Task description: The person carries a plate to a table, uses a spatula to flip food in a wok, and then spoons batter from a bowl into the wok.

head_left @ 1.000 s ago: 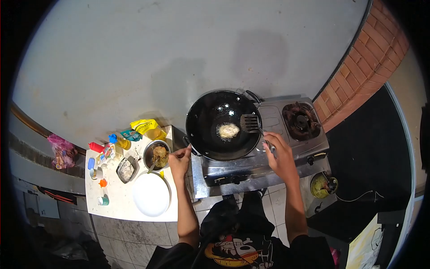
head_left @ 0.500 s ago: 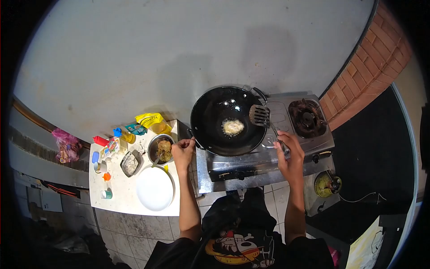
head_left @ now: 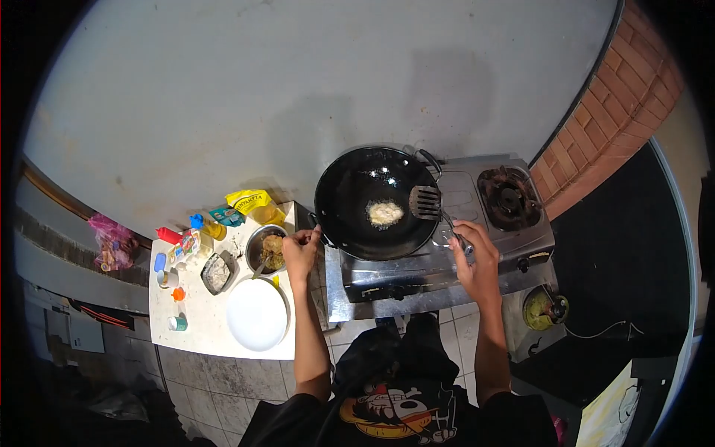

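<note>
A black wok [head_left: 350,186] sits on the left burner of the steel stove [head_left: 462,272]. One pale piece of food [head_left: 385,214] lies in bubbling oil at its bottom. My right hand [head_left: 478,261] is closed round the handle of a slotted spatula [head_left: 425,202], whose head is over the wok's right side, apart from the food. At the wok's left, my left hand [head_left: 301,252] pinches the small side handle [head_left: 316,227]. Just left of that hand stands a metal bowl [head_left: 252,247] of battered food with a spoon in it.
A white table [head_left: 201,337] at the left bears a white plate [head_left: 256,314], a dish of white flour [head_left: 217,273], a yellow oil pouch [head_left: 255,203] and several bottles. The bare right burner [head_left: 509,197] is beside the wok. A green gas cylinder [head_left: 538,307] stands below right.
My right hand has moved slightly left with the spatula, so its head is further over the wok. My left hand stays at the wok's handle.
</note>
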Available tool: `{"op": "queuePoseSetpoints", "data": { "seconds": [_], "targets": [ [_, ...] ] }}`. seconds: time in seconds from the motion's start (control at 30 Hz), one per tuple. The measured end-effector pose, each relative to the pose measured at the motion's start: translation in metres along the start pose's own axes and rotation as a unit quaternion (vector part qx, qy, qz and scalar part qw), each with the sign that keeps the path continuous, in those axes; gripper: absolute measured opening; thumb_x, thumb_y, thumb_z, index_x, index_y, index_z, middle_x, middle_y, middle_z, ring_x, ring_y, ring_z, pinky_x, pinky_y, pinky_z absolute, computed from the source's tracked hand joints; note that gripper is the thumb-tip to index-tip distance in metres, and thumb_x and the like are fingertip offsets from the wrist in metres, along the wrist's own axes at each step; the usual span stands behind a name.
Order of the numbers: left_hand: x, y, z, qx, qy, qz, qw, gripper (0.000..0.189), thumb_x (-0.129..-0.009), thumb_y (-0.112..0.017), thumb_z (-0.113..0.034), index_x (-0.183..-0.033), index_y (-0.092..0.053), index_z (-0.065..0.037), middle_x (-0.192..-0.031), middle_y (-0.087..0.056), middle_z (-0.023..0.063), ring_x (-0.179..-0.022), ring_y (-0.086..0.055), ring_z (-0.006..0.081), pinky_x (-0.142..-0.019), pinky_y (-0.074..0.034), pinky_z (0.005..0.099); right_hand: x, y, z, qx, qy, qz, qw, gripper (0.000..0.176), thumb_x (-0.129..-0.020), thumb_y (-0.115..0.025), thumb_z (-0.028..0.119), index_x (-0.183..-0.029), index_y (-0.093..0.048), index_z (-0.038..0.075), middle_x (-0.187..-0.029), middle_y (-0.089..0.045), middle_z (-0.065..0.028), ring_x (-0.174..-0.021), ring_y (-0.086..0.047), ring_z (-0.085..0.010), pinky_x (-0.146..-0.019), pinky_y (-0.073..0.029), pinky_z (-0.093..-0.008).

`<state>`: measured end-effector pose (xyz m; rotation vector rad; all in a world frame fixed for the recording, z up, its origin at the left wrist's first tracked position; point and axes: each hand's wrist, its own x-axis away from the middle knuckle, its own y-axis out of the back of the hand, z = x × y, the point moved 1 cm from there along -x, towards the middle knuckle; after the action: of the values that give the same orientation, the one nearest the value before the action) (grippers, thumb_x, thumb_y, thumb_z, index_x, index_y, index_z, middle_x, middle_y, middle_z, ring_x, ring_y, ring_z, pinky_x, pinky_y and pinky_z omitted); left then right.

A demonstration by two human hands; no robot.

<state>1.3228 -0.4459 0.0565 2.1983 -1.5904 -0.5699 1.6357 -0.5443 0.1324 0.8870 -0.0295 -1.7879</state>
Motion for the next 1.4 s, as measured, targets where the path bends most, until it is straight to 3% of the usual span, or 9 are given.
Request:
{"op": "queuePoseSetpoints", "data": {
  "seconds": [0.3,0.4,0.5,0.9,1.3,1.4],
  "targets": [
    [0.0,0.002,0.004,0.019,0.017,0.029,0.999,0.034,-0.082,-0.071,-0.029,-0.08,-0.07,0.006,-0.064,-0.064,0.0061,-0.057,-0.052,0.0095,-0.06,-0.043,0.0266,-0.007,0.0,-0.007,0.005,0.0,0.03,1.0,0.019,-0.08,-0.059,-0.005,-0.098,-0.057,-0.002,-0.104,-0.059,-0.0161,-0.093,-0.061,-0.0317,-0.079,-0.047,-0.0332],
    [0.0,0.004,0.007,0.004,0.002,0.028,1.0,0.037,-0.08,-0.072,-0.032,-0.083,-0.07,0.004,-0.064,-0.066,0.0094,-0.056,-0.052,0.0086,-0.058,-0.045,0.026,-0.007,0.0,-0.009,-0.001,-0.006,0.031,0.999,0.019,-0.08,-0.059,-0.005,-0.098,-0.057,-0.002,-0.104,-0.059,-0.0161,-0.093,-0.061,-0.0318,-0.08,-0.047,-0.0333],
    [-0.004,0.0,0.018,0.065,-0.005,0.033,0.997,0.039,-0.079,-0.074,-0.032,-0.083,-0.069,0.006,-0.065,-0.066,0.0081,-0.058,-0.053,0.0092,-0.06,-0.045,0.0261,-0.005,0.0,-0.009,-0.004,-0.012,0.025,1.0,0.018,-0.08,-0.059,-0.005,-0.098,-0.057,-0.002,-0.104,-0.059,-0.016,-0.093,-0.06,-0.032,-0.08,-0.047,-0.0335],
    [0.01,-0.002,0.009,0.04,0.058,0.043,0.997,0.034,-0.079,-0.075,-0.027,-0.078,-0.069,0.006,-0.063,-0.062,0.0036,-0.056,-0.05,0.0072,-0.055,-0.043,0.0235,-0.003,0.0,-0.011,-0.004,-0.021,0.011,1.0,0.018,-0.08,-0.059,-0.005,-0.097,-0.057,-0.002,-0.104,-0.06,-0.0164,-0.092,-0.061,-0.0324,-0.078,-0.048,-0.0331],
    [0.011,-0.009,0.018,0.053,0.037,0.051,0.997,0.033,-0.081,-0.072,-0.028,-0.082,-0.069,0.005,-0.067,-0.064,0.0042,-0.062,-0.053,0.0092,-0.061,-0.044,0.0257,-0.002,-0.001,-0.01,-0.004,-0.011,0.019,1.0,0.021,-0.078,-0.06,-0.007,-0.098,-0.056,-0.002,-0.104,-0.06,-0.0162,-0.093,-0.061,-0.0324,-0.078,-0.048,-0.0339],
    [0.014,-0.011,0.014,0.065,0.034,0.031,0.997,0.03,-0.081,-0.073,-0.023,-0.078,-0.066,0.007,-0.063,-0.06,0.0019,-0.058,-0.047,0.0063,-0.056,-0.042,0.0219,-0.002,0.0,-0.009,-0.002,-0.007,0.018,1.0,0.021,-0.078,-0.06,-0.007,-0.098,-0.057,-0.001,-0.104,-0.059,-0.0161,-0.094,-0.061,-0.0324,-0.078,-0.048,-0.034]
  ]
}}
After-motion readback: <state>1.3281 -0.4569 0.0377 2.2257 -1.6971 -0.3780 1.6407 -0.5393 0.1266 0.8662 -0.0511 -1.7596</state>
